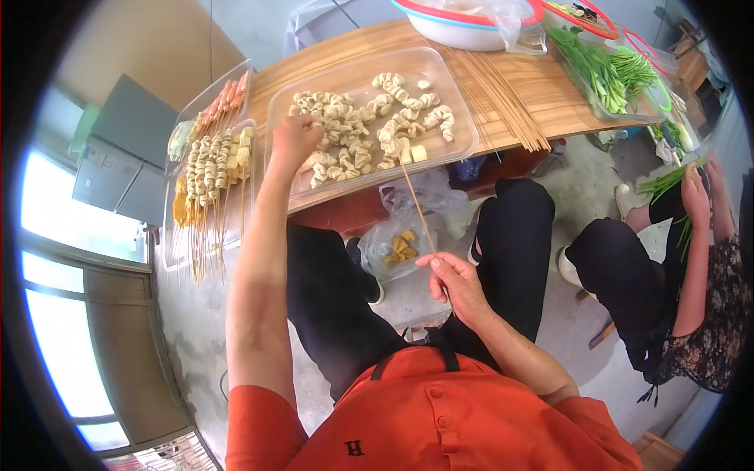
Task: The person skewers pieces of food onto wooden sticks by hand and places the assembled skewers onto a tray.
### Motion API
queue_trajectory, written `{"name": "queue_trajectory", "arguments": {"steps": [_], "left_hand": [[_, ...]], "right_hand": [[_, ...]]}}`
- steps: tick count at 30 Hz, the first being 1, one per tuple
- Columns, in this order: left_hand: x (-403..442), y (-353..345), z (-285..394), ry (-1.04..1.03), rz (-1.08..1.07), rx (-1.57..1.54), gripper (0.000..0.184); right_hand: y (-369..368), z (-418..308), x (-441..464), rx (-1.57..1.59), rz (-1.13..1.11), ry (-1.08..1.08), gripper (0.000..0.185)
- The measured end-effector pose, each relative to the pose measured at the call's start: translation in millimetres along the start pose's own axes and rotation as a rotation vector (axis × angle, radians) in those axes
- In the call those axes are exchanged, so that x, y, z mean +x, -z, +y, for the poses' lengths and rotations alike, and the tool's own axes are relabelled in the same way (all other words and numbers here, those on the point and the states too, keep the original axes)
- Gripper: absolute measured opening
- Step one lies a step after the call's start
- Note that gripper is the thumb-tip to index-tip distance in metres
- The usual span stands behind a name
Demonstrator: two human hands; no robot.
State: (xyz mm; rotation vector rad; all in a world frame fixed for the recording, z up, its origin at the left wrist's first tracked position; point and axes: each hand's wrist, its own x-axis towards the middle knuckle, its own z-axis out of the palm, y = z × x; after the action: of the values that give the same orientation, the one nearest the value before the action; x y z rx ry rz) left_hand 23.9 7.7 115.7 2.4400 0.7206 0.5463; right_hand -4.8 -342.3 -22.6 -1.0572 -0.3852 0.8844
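A clear plastic tray (469, 129) on the wooden table holds twisted, pale dough-like pieces (339, 125). At its left side my left hand (297, 141) is closed, fingers down at the pieces; what it grips, if anything, is hidden. My right hand (455, 284) is closed around the lower part of a thin wooden skewer (418, 206), below the table edge. The skewer slants up to the tray's front edge, and a pale piece (405, 151) shows at its upper end. A small yellowish block (419, 153) lies beside that piece in the tray.
Loaded skewers (208, 169) fill trays at the left. Bare skewers (503, 98) lie right of the tray, near basins (471, 30) and greens (601, 74). Below hangs a plastic bag (381, 243) with yellow pieces. At right, a co-worker's hands (695, 196) hold green stalks.
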Motion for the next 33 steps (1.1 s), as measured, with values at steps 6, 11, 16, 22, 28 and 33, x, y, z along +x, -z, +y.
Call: {"name": "queue_trajectory", "arguments": {"steps": [6, 11, 16, 22, 28, 33], "left_hand": [[9, 4, -1, 0.044, -0.069, -0.419, 0.015], [2, 10, -3, 0.082, -0.239, -0.538, 0.013], [6, 9, -22, 0.017, -0.289, -0.805, 0.013], [10, 11, -22, -0.125, -0.004, -0.092, 0.025], [26, -4, -2, 0.041, -0.107, 0.101, 0.035], [29, -14, 7, -0.089, -0.195, 0.211, 0.042]], "right_hand": [[0, 0, 2, 0.003, 0.000, -0.014, 0.029], [1, 2, 3, 0.019, 0.007, -0.020, 0.029], [1, 1, 3, 0.022, -0.005, -0.024, 0.028], [2, 3, 3, 0.036, -0.011, -0.039, 0.028], [-2, 3, 4, 0.020, -0.001, -0.037, 0.028], [-2, 2, 3, 0.025, 0.010, -0.050, 0.028]]}}
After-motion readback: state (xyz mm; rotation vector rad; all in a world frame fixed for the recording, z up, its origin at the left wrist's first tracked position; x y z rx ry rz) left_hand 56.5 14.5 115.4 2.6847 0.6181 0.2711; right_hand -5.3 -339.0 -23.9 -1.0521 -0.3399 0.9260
